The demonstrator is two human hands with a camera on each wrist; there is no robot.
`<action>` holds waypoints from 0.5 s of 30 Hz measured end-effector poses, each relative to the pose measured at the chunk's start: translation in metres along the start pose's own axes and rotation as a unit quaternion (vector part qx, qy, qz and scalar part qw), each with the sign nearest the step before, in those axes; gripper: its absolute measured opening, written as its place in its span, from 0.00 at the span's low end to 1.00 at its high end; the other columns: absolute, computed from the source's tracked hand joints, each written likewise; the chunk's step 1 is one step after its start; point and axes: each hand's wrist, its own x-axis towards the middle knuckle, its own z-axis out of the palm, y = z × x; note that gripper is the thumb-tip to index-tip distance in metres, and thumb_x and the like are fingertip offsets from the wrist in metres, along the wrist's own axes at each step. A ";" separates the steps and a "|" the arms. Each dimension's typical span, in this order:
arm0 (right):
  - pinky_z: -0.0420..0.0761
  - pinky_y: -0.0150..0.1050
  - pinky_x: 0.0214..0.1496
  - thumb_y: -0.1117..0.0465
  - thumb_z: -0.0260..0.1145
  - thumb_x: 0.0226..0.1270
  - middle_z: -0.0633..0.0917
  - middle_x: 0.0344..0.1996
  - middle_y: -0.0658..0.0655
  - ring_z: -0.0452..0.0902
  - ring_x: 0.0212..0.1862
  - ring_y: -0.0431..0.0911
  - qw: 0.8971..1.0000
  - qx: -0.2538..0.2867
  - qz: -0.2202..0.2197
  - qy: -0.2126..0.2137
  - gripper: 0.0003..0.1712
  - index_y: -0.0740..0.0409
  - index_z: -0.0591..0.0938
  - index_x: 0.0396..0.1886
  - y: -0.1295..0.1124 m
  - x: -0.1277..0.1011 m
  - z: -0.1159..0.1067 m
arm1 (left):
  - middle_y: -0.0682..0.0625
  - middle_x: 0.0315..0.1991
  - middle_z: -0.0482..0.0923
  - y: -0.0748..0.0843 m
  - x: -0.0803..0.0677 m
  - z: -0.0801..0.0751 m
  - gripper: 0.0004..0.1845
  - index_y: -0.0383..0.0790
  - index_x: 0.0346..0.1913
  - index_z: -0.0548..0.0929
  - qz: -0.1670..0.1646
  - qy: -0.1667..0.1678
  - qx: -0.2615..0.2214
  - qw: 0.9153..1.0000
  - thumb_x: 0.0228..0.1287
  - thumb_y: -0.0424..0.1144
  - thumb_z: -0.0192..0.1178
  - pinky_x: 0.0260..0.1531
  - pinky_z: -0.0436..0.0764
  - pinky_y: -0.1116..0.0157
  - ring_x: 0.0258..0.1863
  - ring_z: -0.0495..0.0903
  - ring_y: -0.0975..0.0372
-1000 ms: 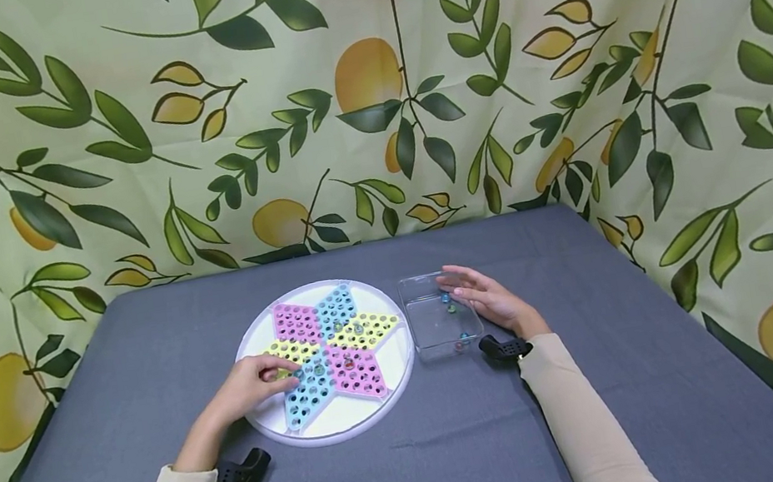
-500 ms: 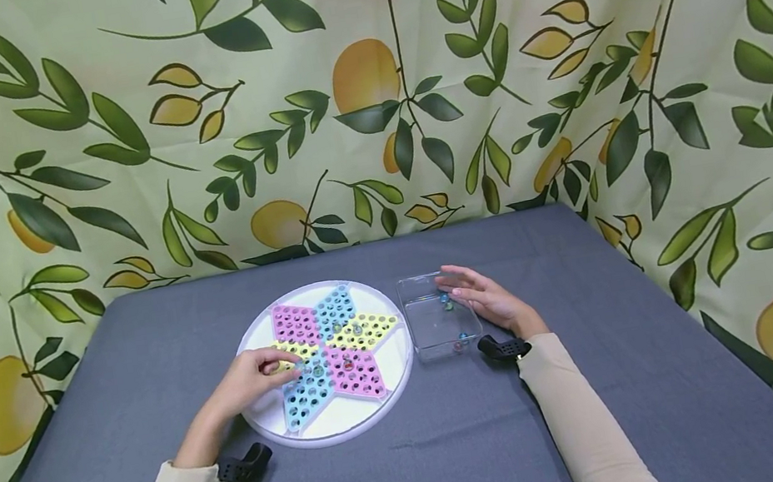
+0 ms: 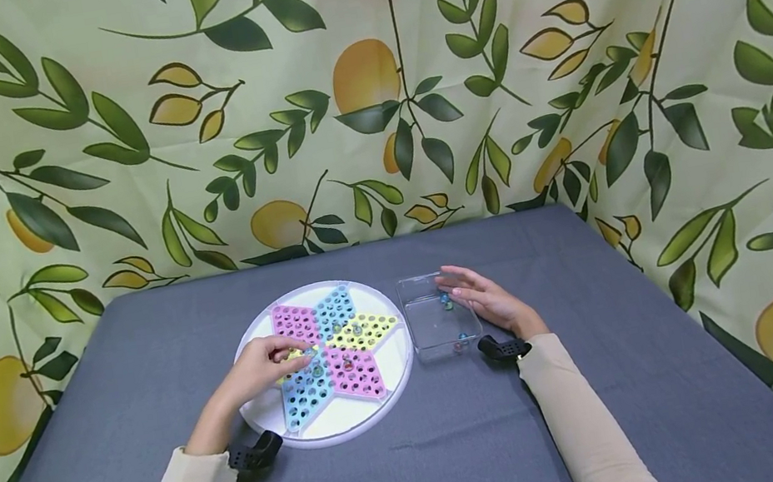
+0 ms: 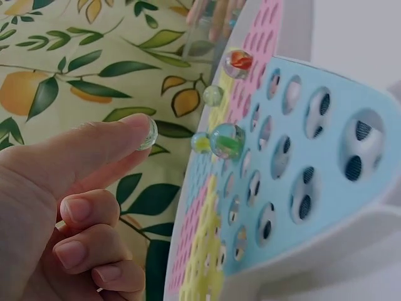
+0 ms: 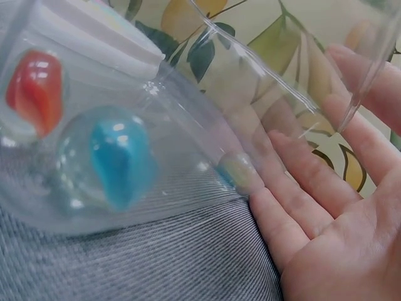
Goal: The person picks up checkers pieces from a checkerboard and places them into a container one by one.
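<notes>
Over the Chinese checkers board (image 3: 325,360), the left hand (image 3: 262,368) pinches a clear marble (image 4: 148,132); beside the board, the right hand (image 3: 489,301) rests open-fingered against the clear plastic box (image 3: 437,319).

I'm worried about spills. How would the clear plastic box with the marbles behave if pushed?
The clear box looks thin-walled and light, so it would probably slide easily on the grey cloth. The loose marbles inside would likely roll and rattle. The right hand, resting against its side, probably steadies it.
</notes>
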 end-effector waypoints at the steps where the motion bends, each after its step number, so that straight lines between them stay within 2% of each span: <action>1: 0.67 0.18 0.62 0.60 0.52 0.75 0.54 0.75 0.67 0.46 0.77 0.60 1.000 0.002 0.001 0.001 0.35 0.58 0.51 0.76 0.000 0.000 0.000 | 0.56 0.20 0.61 0.001 0.001 0.000 0.12 0.35 0.41 0.87 -0.002 0.000 -0.001 1.000 0.58 0.39 0.68 0.25 0.62 0.73 0.22 0.60 0.71; 6: 0.67 0.19 0.62 0.61 0.53 0.75 0.55 0.75 0.67 0.47 0.78 0.58 1.000 0.009 0.004 0.003 0.35 0.57 0.52 0.76 -0.002 0.000 0.001 | 0.56 0.19 0.60 0.006 0.005 -0.001 0.12 0.33 0.42 0.87 -0.003 0.000 -0.004 1.000 0.58 0.38 0.67 0.24 0.61 0.72 0.21 0.59 0.70; 15: 0.68 0.18 0.60 0.64 0.51 0.75 0.55 0.75 0.67 0.46 0.78 0.59 1.000 0.021 0.007 0.008 0.34 0.59 0.51 0.76 -0.002 0.000 0.002 | 0.56 0.19 0.60 0.012 0.011 0.001 0.12 0.36 0.43 0.87 0.002 0.006 -0.005 1.000 0.57 0.38 0.68 0.23 0.62 0.73 0.20 0.59 0.70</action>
